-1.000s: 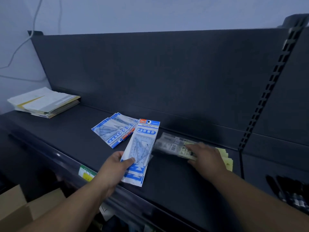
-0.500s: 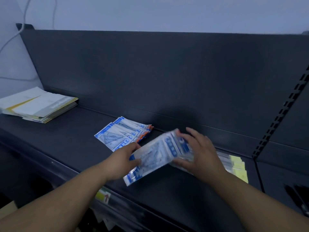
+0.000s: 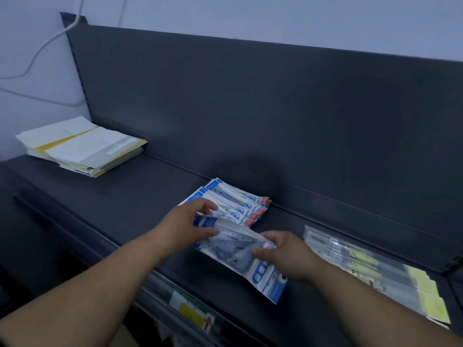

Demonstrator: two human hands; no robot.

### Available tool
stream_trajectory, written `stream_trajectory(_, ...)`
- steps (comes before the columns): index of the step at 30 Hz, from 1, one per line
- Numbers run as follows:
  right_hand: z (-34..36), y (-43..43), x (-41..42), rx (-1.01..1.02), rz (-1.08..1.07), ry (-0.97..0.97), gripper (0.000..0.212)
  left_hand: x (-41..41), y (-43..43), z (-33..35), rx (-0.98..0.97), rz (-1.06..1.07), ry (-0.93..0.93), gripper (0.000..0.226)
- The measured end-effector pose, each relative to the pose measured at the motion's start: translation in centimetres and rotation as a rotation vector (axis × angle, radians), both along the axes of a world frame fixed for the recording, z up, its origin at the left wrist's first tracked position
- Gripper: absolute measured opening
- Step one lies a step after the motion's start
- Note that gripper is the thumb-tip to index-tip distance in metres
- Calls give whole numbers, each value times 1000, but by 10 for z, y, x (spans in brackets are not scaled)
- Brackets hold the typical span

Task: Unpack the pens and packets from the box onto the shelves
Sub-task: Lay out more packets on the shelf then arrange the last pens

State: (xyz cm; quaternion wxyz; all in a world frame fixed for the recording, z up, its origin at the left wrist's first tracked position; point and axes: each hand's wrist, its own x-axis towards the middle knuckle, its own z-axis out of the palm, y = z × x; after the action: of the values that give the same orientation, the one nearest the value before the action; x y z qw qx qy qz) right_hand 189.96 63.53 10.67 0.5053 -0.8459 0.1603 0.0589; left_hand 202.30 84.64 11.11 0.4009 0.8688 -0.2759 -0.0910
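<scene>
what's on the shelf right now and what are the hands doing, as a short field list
shelf: dark shelf
far left: stack of papers
middle: fanned blue packets, lying flat
right: clear packets with yellow cards
left hand: grip on the held blue packet, at its left end
right hand: grip on the same packet's right end
box: not in view

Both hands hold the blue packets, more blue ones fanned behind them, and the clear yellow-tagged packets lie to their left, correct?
Not quite: the head view shows the clear yellow-tagged packets lying to the right of the hands, not the left. The rest holds.
</scene>
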Motion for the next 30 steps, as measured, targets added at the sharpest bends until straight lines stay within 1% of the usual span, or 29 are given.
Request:
stream_trajectory(2,-3,8,9,136,-76,15,15,8,6,-13,-110,169,85,61)
stream_trajectory(3,-5,12,14,210,-114,20,16,12,7,-20,-194,238,189,67)
stream_trajectory(4,-6,16,19,263,-138,20,16,16,7,-27,-306,283,316,69)
stream_trajectory(6,-8,25,32,300,-147,13,17,25,6,-38,-555,339,544,60)
stream_trajectory(7,-9,29,38,291,-142,6,17,30,5,-41,-646,368,591,53)
stream_trajectory(9,-11,35,51,244,-128,-27,23,40,5,-44,-744,441,580,45)
stream_trajectory(10,-13,36,56,208,-114,-50,29,45,6,-45,-755,478,557,46)
stream_trajectory(11,-15,37,60,145,-96,-71,36,49,8,-46,-718,513,517,52)
stream_trajectory(12,-18,36,63,36,-81,-92,42,52,10,-48,-626,541,450,59)
stream_trajectory(14,-24,30,62,-256,-86,-160,49,53,16,-54,-326,569,255,68)
stream_trajectory(15,-27,27,59,-371,-94,-212,53,49,17,-58,-195,556,156,70)
stream_trajectory(17,-35,22,52,-465,-50,-273,67,38,14,-63,-55,478,12,73)
stream_trajectory(19,-44,22,44,-513,90,-226,93,28,9,-69,81,346,-63,81)
stream_trajectory(20,-49,23,42,-565,158,-194,104,24,7,-70,196,272,-81,88)
stream_trajectory(21,-53,24,42,-616,203,-169,110,23,7,-72,313,208,-85,95)
stream_trajectory(22,-55,25,43,-651,216,-153,110,23,7,-74,406,168,-76,101)
stream_trajectory(24,-55,23,49,-678,189,-135,104,26,6,-76,491,163,-53,106)
stream_trajectory(26,-54,21,54,-702,177,-131,95,28,4,-76,508,203,-41,105)
stream_trajectory(28,-54,20,56,-717,197,-148,86,27,2,-78,518,231,-69,104)
stream_trajectory(30,-56,18,57,-725,254,-130,75,24,1,-81,544,192,-109,100)
